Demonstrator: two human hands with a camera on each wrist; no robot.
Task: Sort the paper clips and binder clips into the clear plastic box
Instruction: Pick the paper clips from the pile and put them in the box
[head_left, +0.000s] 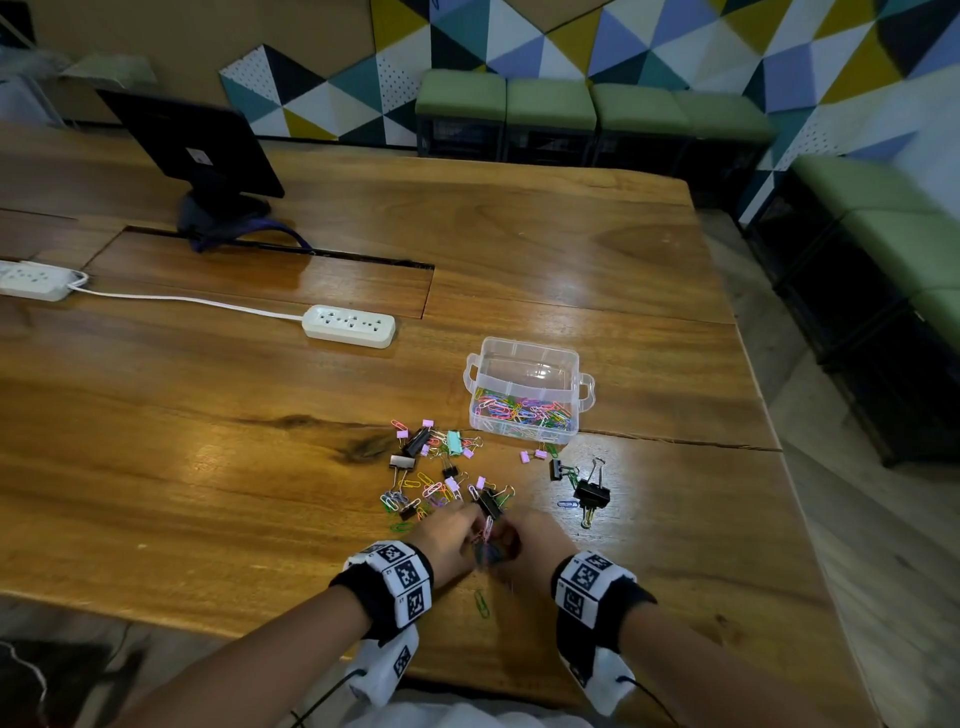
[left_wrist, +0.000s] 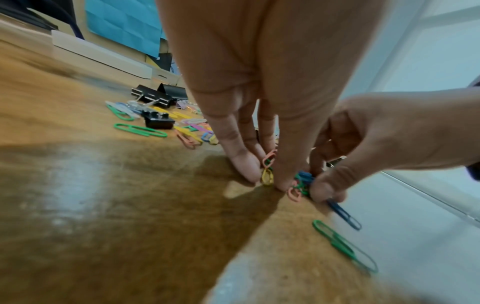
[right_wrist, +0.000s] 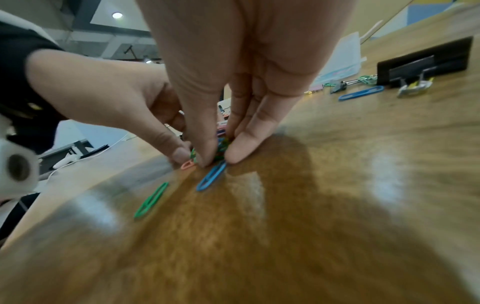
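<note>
Both hands are working fingertip to fingertip on the wooden table (head_left: 260, 415), the left hand (head_left: 449, 535) and right hand (head_left: 540, 540) pinching one small bunch of coloured paper clips (left_wrist: 298, 185) between them, the clear plastic box (head_left: 527, 387) sitting well beyond the loose clips.

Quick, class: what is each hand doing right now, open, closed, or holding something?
Left hand: fingertips pinched on a bunch of coloured paper clips on the table.
Right hand: fingertips pinched on the same bunch.
</note>
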